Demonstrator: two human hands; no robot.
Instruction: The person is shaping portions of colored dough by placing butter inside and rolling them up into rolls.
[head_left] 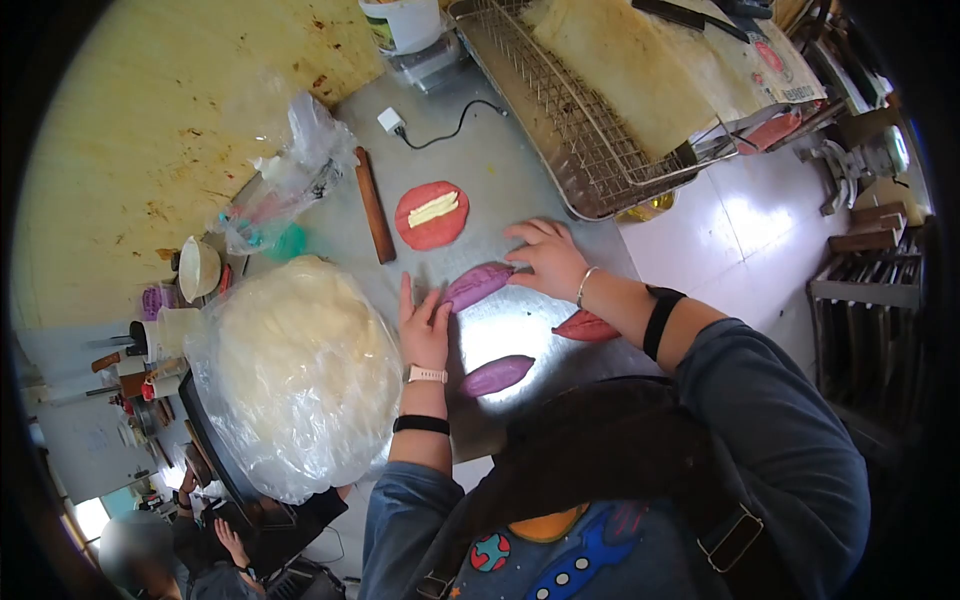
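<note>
On the steel worktop (500,170), my left hand (424,328) and my right hand (545,257) press with flat, spread fingers on the two ends of a purple dough roll (477,284). A second purple roll (497,375) lies closer to me, and a red roll (585,326) sits beside my right forearm. Farther away rests a flat red dough disc (431,215) with a pale filling strip (433,209) on it. A wooden rolling pin (375,205) lies left of the disc.
A large white dough mound under plastic wrap (295,370) fills the left of the worktop. A clear bag (290,180), a white bowl (197,268), a wire tray (570,120) with a sheet, a white plug (390,120) and tub (400,25) stand around. Another person (215,555) is below left.
</note>
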